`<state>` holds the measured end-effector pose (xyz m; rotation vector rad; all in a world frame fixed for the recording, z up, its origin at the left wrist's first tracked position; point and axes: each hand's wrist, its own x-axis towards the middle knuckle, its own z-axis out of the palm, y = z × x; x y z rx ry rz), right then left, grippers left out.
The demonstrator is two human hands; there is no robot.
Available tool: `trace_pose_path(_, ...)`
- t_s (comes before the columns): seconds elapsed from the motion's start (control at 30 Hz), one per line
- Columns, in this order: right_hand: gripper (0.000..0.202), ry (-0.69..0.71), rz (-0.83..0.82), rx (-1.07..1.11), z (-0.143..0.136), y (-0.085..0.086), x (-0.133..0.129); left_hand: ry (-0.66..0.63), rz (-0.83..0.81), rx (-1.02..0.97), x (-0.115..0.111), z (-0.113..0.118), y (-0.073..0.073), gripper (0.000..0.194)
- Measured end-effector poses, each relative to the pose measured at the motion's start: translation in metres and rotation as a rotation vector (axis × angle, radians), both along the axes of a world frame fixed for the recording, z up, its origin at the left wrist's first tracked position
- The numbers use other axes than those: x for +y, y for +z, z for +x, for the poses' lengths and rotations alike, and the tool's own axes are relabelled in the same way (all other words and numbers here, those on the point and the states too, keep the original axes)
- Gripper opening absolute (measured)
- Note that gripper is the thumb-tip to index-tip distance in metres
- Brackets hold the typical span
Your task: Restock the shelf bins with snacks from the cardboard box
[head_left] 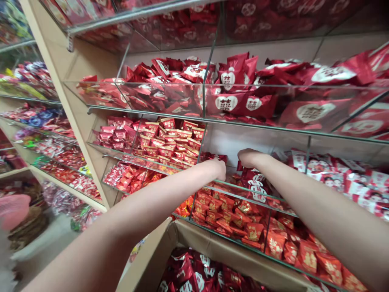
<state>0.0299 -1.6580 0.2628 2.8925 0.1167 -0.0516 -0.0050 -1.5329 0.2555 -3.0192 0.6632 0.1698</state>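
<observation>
Both my hands reach into a glass-fronted shelf compartment. My left hand [218, 167] is at its left side, beside a few dark red packets [214, 155]; the fingers point down and away, out of sight. To the right, my right hand [247, 157] bends down at the wrist above dark red candy packets with white print [257, 185], its fingers also hidden. Whether either hand grips a packet cannot be made out. Below my arms stands an open cardboard box [243, 254] holding many dark red packets with white hearts [200, 269].
Glass dividers and a glass front lip [243, 190] edge the compartment. Orange-red packets [225, 211] fill the shelf below, gold-trimmed red ones [170, 142] lie left, white-and-red ones [337, 174] right. Large red packets [226, 101] sit above. A wooden upright [65, 93] stands left.
</observation>
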Motion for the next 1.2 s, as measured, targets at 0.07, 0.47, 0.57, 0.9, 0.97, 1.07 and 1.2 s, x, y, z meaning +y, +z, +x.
trace_pose_path(0.07, 0.028, -0.036, 0.009, -0.018, 0.003, -0.002, 0.001, -0.018, 0.045, 0.002, 0.000, -0.002, 0.002, 0.064)
trace_pose_path(0.47, 0.033, 0.018, 0.321, -0.451, -0.015, 0.009, 0.004, -0.036, -0.009, 0.022, 0.000, -0.013, 0.008, 0.035)
trace_pose_path(0.57, 0.027, 0.060, 0.434, -0.513, -0.013, 0.008, 0.003, -0.005, -0.123, -0.043, 0.001, -0.007, 0.004, 0.032)
trace_pose_path(0.9, 0.018, 0.209, 0.806, -0.406, -0.021, 0.015, 0.012, 0.041, -0.820, -0.383, 0.012, 0.006, 0.007, 0.030)
trace_pose_path(0.97, 0.022, 0.197, 0.870, -0.384, -0.022, 0.014, 0.011, 0.071, -0.849, -0.398, 0.013, 0.008, 0.008, 0.021)
trace_pose_path(1.07, 0.029, 0.185, 1.082, -0.260, -0.026, 0.014, 0.011, 0.130, -0.885, -0.423, 0.015, 0.010, 0.010, 0.016)
trace_pose_path(1.2, 0.024, 0.181, 1.422, -0.007, -0.032, 0.013, 0.012, 0.174, -0.919, -0.444, 0.016, 0.009, 0.012, 0.017)
